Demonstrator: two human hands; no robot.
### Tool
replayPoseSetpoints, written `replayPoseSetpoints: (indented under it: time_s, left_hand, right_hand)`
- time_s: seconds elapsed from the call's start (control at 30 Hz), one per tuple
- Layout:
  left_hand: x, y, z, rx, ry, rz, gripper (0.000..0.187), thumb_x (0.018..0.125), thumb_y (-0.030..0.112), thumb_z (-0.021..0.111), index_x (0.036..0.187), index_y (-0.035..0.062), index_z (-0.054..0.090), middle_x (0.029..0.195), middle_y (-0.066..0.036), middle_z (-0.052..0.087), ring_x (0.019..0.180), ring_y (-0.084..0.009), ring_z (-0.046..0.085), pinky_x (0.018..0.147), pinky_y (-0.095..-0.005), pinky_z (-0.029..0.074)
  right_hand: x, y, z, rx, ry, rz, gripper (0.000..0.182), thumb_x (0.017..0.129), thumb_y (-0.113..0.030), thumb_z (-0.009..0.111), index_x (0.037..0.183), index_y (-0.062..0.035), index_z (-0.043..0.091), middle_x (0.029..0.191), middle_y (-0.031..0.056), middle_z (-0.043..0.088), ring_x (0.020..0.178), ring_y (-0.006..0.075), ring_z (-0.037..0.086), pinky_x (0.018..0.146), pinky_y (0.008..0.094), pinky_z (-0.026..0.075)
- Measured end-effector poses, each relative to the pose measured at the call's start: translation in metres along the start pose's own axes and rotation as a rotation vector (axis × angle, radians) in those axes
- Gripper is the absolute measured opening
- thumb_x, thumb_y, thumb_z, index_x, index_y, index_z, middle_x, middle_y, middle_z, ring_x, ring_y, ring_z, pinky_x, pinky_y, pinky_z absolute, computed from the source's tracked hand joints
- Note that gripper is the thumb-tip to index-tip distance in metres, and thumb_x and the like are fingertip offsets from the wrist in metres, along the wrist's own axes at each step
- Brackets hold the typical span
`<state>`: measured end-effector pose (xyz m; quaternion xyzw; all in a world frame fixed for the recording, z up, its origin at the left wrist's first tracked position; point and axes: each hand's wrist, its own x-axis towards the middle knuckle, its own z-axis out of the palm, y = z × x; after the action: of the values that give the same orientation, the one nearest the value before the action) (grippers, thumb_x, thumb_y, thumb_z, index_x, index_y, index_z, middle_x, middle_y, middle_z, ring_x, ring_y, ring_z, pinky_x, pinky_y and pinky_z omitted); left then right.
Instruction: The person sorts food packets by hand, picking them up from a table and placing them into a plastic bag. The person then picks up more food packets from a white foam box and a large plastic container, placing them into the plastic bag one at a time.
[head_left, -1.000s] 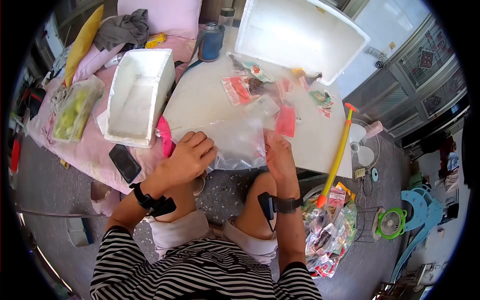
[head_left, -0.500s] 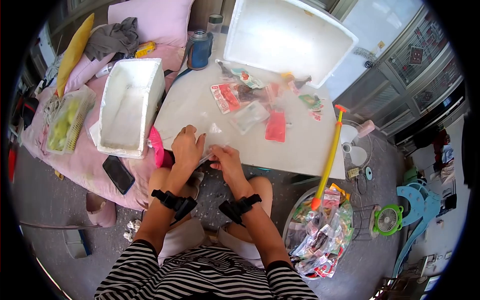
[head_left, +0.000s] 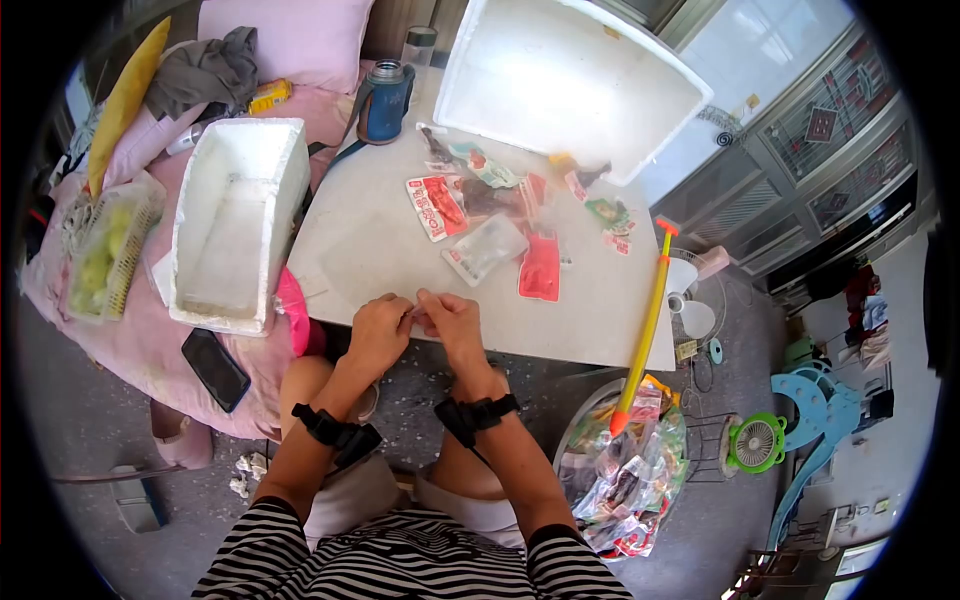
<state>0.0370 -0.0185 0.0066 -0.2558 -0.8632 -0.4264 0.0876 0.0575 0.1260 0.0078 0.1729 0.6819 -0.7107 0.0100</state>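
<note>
My left hand (head_left: 382,328) and my right hand (head_left: 450,322) meet at the near edge of the white table (head_left: 370,215). Fingers of both are pinched together around something small and pale, mostly hidden between them. Beyond them lie a clear packet (head_left: 487,248), a red packet (head_left: 540,268) and a red-and-white packet (head_left: 437,207). More packets, one green and white (head_left: 484,164), are spread farther back.
A large white foam box (head_left: 575,85) stands at the table's back, beside a blue bottle (head_left: 384,105). Left is another foam box (head_left: 235,230), with a phone (head_left: 216,370) near it. A yellow pump (head_left: 645,335) leans over a basin of packets (head_left: 625,470).
My hands have come closer together, their fingertips now meeting. The clear film that showed between them is now mostly hidden. The whole view has shifted slightly.
</note>
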Motion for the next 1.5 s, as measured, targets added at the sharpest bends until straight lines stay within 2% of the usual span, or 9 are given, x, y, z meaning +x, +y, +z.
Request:
replayPoseSetpoints:
  time_s: [0.27,0.47,0.7,0.83,0.93,1.13,1.27,1.43,1.5]
  left_hand:
    - [0.001,-0.007,0.01,-0.242,0.14,-0.111,0.003,0.075,-0.001,0.059,0.077,-0.0006,0.061,0.073,-0.019,0.06,0.067,-0.0378,0.058,0.059,-0.0423,0.045]
    - [0.011,-0.01,-0.01,-0.128,0.578,-0.157,0.006,0.079,-0.004,0.057,0.084,-0.0004,0.058,0.075,-0.017,0.059,0.061,-0.0339,0.057,0.056,-0.0391,0.044]
    - [0.009,-0.004,0.0,-0.076,0.482,-0.063,0.012,0.078,-0.004,0.059,0.088,0.0013,0.058,0.076,-0.016,0.058,0.067,-0.0345,0.059,0.058,-0.041,0.046]
    - [0.008,-0.004,0.004,-0.039,0.415,-0.047,0.013,0.076,-0.002,0.061,0.088,0.0023,0.058,0.073,-0.014,0.056,0.066,-0.0343,0.057,0.057,-0.0424,0.046]
    - [0.012,-0.004,0.006,-0.06,0.413,-0.058,0.012,0.076,-0.001,0.061,0.087,0.0027,0.058,0.073,-0.014,0.056,0.066,-0.0343,0.057,0.057,-0.0427,0.045]
    - [0.013,-0.007,0.01,-0.063,0.442,-0.041,0.011,0.076,-0.004,0.06,0.086,0.0009,0.06,0.072,-0.014,0.058,0.058,-0.0318,0.058,0.052,-0.038,0.044]
    - [0.013,-0.005,0.01,-0.074,0.441,-0.058,0.009,0.076,-0.003,0.061,0.084,0.0011,0.059,0.071,-0.014,0.058,0.06,-0.0329,0.058,0.053,-0.0393,0.045]
    - [0.013,-0.004,0.013,-0.133,0.427,-0.091,0.008,0.076,-0.002,0.061,0.082,0.0021,0.059,0.071,-0.014,0.057,0.061,-0.034,0.057,0.054,-0.0413,0.044]
    - [0.013,-0.006,0.014,-0.15,0.451,-0.063,0.007,0.076,-0.002,0.062,0.082,0.0022,0.059,0.07,-0.014,0.057,0.059,-0.0336,0.057,0.053,-0.0407,0.044]
  right_hand:
    - [-0.001,-0.01,0.003,-0.002,0.01,-0.049,0.025,0.086,-0.024,0.065,0.08,0.0007,0.068,0.068,0.0029,0.063,0.058,0.0084,0.057,0.051,0.0213,0.046]
    - [0.005,-0.014,-0.001,-0.344,0.069,-0.036,0.023,0.084,-0.018,0.062,0.077,0.0031,0.066,0.064,0.0052,0.063,0.054,0.0091,0.055,0.049,0.0226,0.044]
    - [-0.003,-0.033,-0.015,-0.333,0.046,0.009,0.023,0.084,-0.019,0.065,0.081,0.0045,0.066,0.066,0.0042,0.064,0.058,0.0081,0.056,0.051,0.0228,0.044]
    - [0.03,-0.019,-0.073,-1.016,0.475,-0.615,0.023,0.079,-0.004,0.063,0.103,-0.004,0.065,0.096,0.0131,0.065,0.084,0.0233,0.062,0.074,0.035,0.05]
    - [0.049,-0.044,-0.085,-1.442,0.473,-0.884,0.036,0.076,0.002,0.06,0.11,-0.0102,0.063,0.117,0.0165,0.057,0.106,0.0338,0.054,0.092,0.0433,0.044]
    - [0.095,-0.046,-0.101,-1.276,0.268,-1.221,0.026,0.076,0.002,0.06,0.099,-0.0079,0.067,0.098,0.0145,0.063,0.097,0.0361,0.059,0.084,0.0375,0.047]
    - [0.067,-0.066,-0.103,-0.695,0.116,-0.522,0.02,0.091,-0.012,0.056,0.107,-0.0022,0.064,0.092,0.0053,0.065,0.08,0.016,0.06,0.07,0.0283,0.048]
    - [0.036,-0.067,-0.113,-0.26,0.062,-0.256,0.022,0.094,-0.018,0.056,0.099,0.0,0.067,0.082,-0.0031,0.061,0.068,0.0032,0.053,0.059,0.021,0.043]
    - [0.02,-0.066,-0.108,-0.188,0.057,-0.237,0.019,0.093,-0.018,0.06,0.083,-0.0024,0.064,0.07,-0.0077,0.048,0.062,0.0014,0.04,0.053,0.0217,0.033]
